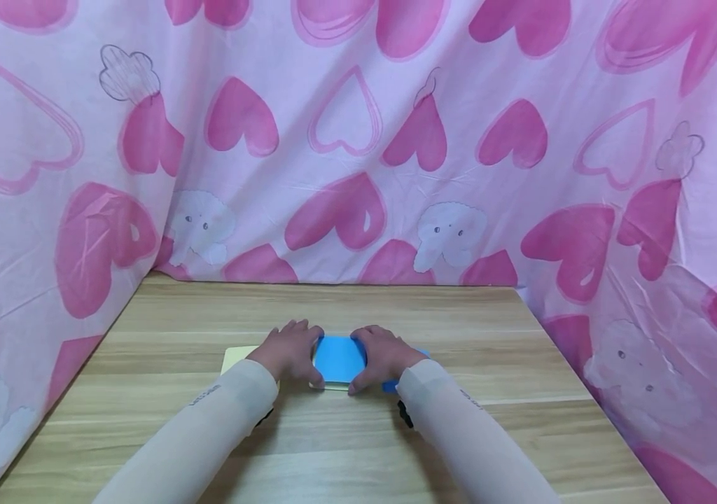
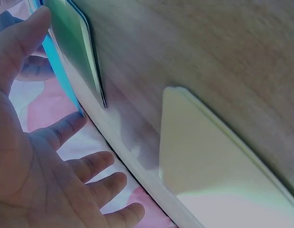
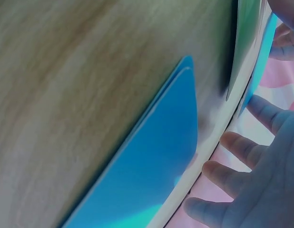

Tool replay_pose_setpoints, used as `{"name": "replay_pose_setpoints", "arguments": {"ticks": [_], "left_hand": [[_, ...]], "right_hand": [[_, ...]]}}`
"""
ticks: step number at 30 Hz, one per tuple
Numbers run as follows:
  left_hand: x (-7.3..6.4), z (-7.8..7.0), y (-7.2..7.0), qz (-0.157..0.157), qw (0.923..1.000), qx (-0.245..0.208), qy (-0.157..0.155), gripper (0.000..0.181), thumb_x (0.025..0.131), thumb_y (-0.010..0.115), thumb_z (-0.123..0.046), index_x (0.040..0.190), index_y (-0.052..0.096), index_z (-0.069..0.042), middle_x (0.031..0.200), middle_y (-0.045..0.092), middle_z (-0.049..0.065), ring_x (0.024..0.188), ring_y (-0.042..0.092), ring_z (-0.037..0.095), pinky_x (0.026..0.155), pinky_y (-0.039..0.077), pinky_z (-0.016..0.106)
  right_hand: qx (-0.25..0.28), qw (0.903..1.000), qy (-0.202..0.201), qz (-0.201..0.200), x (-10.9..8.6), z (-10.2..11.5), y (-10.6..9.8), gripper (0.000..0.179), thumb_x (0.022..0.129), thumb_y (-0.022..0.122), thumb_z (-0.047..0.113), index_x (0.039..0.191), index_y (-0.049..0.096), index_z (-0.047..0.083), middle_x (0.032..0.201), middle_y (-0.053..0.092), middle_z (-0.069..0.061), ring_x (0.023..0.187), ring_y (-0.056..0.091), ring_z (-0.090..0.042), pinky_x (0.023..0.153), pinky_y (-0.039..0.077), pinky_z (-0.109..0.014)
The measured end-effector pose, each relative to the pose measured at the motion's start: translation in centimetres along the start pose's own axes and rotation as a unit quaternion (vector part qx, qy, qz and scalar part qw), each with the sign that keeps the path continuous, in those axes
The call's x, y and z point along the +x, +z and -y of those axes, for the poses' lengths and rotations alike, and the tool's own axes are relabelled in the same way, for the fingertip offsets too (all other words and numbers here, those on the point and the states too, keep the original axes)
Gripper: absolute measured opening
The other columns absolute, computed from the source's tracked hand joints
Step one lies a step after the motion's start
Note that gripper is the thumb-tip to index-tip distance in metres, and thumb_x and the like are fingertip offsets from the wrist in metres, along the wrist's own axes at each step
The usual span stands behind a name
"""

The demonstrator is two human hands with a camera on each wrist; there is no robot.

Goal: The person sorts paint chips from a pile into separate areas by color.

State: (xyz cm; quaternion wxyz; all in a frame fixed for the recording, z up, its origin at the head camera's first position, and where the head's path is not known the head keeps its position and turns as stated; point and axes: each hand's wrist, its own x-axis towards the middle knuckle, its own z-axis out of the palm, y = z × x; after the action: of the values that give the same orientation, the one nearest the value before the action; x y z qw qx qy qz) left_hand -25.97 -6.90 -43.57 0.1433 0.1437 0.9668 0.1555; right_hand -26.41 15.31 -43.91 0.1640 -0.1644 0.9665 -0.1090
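Observation:
A thin blue card [image 1: 339, 359] with straight edges is held level between the two hands, in front of the body. My left hand [image 1: 290, 352] pinches its left side, thumb at the near corner and index finger at the far one. On the right side my right hand [image 1: 386, 355] grips it the same way. The other fingers of both hands spread free in the wrist views. Beneath the blue card lies a pale yellow card [image 2: 73, 52] with rounded corners, greenish in the shade, with a gap between the two in the left wrist view.
Left of the hands lies a small stack of pale yellow cards [image 2: 209, 156]. A stack of blue cards [image 3: 151, 147] lies on the right, partly hidden by the right hand in the head view. The wooden table [image 1: 333, 448] meets a pink heart-patterned curtain [image 1: 333, 140] behind and at both sides.

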Motion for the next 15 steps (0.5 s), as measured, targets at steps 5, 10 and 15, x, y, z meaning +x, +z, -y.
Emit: {"name": "replay_pose_setpoints", "arguments": {"ticks": [5, 10, 15], "left_hand": [[0.0, -0.14, 0.0, -0.002, 1.0, 0.001, 0.0, 0.101, 0.053, 0.089, -0.054, 0.14, 0.048, -0.022, 0.149, 0.039, 0.012, 0.141, 0.025, 0.036, 0.111, 0.017, 0.065], [-0.03, -0.23, -0.04, -0.003, 1.0, 0.001, -0.002, 0.102, 0.053, 0.089, -0.054, 0.14, 0.048, -0.022, 0.149, 0.039, 0.011, 0.141, 0.026, 0.035, 0.111, 0.017, 0.065], [-0.08, -0.28, -0.04, -0.003, 1.0, 0.0, 0.001, 0.102, 0.053, 0.089, -0.054, 0.14, 0.047, -0.022, 0.149, 0.039, 0.012, 0.141, 0.025, 0.036, 0.111, 0.017, 0.066]], "right_hand": [[0.005, 1.0, 0.008, 0.0, -0.05, -0.15, -0.12, 0.108, 0.053, 0.082, 0.069, 0.144, 0.038, 0.033, 0.145, 0.039, 0.002, 0.125, 0.041, -0.025, 0.09, 0.048, -0.054], [0.009, 0.9999, 0.013, 0.003, -0.12, -0.17, -0.24, 0.108, 0.052, 0.082, 0.069, 0.144, 0.038, 0.033, 0.145, 0.038, 0.002, 0.125, 0.041, -0.026, 0.088, 0.048, -0.056], [0.01, 0.9998, 0.019, 0.004, -0.21, -0.11, -0.37, 0.108, 0.052, 0.082, 0.069, 0.144, 0.038, 0.033, 0.145, 0.038, 0.001, 0.125, 0.041, -0.027, 0.09, 0.047, -0.057]]}}
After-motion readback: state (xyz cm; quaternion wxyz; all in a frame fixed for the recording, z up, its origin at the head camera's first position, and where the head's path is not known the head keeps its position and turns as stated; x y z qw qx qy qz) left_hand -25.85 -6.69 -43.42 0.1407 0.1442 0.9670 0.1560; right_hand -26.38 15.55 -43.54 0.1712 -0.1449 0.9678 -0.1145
